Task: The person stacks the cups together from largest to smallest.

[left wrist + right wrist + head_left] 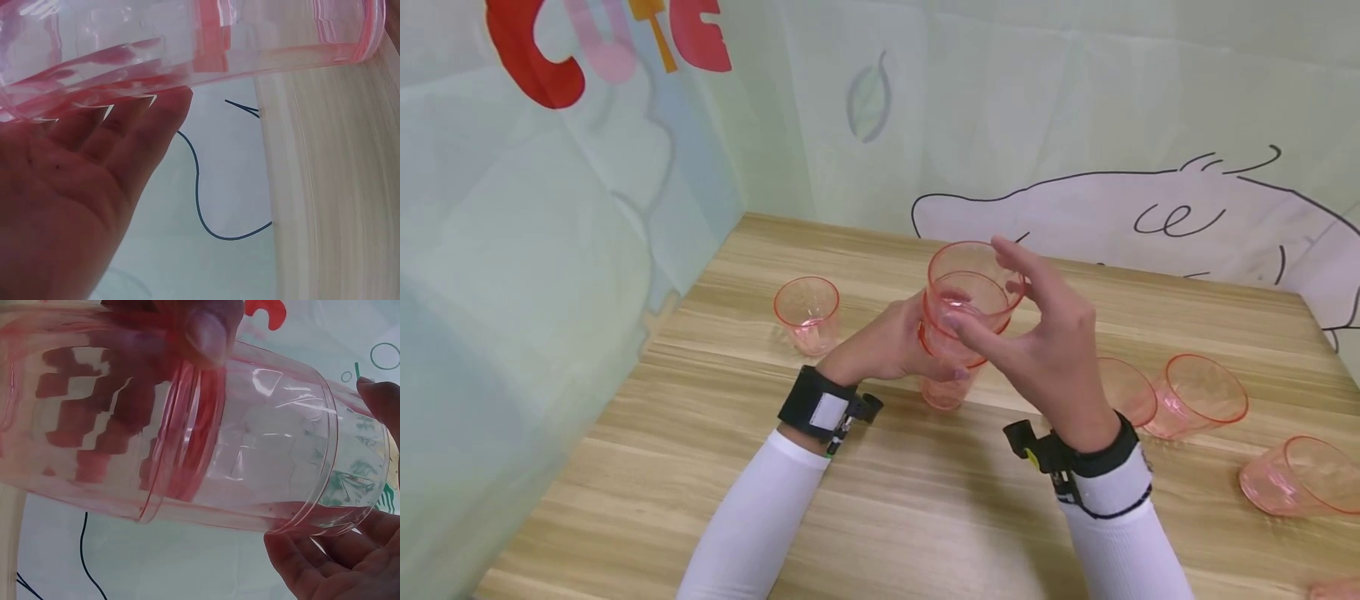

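Observation:
A stack of clear pink plastic cups (945,393) stands upright at mid-table, several red rims showing one above another. My left hand (891,340) grips the stack's lower part, its thumb across the near side; in the right wrist view, fingers show blurred through the clear wall. Around the top cup (938,283) curves my right hand (1052,358), thumb on the near wall and forefinger at the far rim. The right wrist view has the right hand's fingers (300,562) touching the upper cup's end. In the left wrist view, the left palm (69,200) faces the cups.
One pink cup (808,315) stands left of the stack. To the right are two cups side by side, one (1202,400) partly behind the other (1123,396), and a further cup (1273,483) nearer the edge. Printed cloth walls (820,125) rise behind the wooden table (662,467).

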Tool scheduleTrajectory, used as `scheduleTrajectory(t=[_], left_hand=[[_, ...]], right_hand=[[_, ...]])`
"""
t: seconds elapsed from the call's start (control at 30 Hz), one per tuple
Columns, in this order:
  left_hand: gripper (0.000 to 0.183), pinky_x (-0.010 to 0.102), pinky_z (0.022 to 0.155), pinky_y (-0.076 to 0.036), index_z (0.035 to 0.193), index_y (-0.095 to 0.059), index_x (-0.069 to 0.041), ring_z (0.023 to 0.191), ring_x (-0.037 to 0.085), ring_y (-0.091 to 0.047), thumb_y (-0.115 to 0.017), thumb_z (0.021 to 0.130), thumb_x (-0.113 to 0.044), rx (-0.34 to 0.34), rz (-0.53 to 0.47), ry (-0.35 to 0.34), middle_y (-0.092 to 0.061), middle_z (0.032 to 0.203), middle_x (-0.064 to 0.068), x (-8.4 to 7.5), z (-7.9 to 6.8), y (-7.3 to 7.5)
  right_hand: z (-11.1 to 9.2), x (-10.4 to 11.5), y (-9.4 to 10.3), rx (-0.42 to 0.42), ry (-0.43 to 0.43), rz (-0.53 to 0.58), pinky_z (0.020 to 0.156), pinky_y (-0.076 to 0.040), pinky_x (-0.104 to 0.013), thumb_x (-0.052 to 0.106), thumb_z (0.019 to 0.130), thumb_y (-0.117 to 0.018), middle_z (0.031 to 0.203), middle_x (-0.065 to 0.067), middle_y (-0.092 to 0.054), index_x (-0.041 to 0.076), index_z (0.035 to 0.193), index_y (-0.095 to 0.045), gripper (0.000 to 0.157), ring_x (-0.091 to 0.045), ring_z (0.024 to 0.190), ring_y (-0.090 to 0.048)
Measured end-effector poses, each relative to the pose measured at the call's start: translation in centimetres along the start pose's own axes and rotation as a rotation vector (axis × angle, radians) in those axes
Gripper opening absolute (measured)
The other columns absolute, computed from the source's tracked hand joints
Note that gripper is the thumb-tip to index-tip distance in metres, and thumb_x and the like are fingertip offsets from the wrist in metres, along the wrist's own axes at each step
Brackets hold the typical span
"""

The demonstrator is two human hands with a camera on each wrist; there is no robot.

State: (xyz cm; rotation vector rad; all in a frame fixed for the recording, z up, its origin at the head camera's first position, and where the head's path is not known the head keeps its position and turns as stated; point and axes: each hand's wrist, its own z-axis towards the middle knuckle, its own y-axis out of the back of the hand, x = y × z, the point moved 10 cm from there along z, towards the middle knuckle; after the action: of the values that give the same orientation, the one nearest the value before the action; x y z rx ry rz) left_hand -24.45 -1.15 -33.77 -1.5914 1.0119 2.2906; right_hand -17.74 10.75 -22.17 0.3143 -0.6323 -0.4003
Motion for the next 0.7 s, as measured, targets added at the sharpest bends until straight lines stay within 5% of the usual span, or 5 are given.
scheduleTrajectory(t=[0.33, 0.7], left_hand=[[0.082, 0.032, 0.092, -0.052, 0.137, -0.048, -0.018, 0.101, 0.011, -0.065, -0.093, 0.070, -0.034, -0.023, 0.028, 0.027, -0.066, 0.118, -0.007, 0.45, -0.09, 0.19], [0.081, 0.032, 0.092, -0.053, 0.137, -0.047, -0.018, 0.100, 0.012, -0.065, -0.093, 0.071, -0.032, -0.015, 0.022, -0.002, -0.067, 0.116, -0.007, 0.16, -0.01, 0.12]], right_hand=[[-0.21, 0.06, -0.29, 0.024, 0.007, 0.033, 0.092, -0.052, -0.039, 0.006, 0.069, -0.093, 0.133, -0.013, -0.063, -0.002, 0.137, -0.057, 0.078, -0.025, 0.114, -0.062], [-0.33, 0.27, -0.05, 0.076, 0.075, -0.030, 0.094, -0.051, -0.038, 0.010, 0.072, -0.090, 0.136, -0.017, -0.060, -0.004, 0.142, -0.051, 0.081, -0.026, 0.121, -0.059]])
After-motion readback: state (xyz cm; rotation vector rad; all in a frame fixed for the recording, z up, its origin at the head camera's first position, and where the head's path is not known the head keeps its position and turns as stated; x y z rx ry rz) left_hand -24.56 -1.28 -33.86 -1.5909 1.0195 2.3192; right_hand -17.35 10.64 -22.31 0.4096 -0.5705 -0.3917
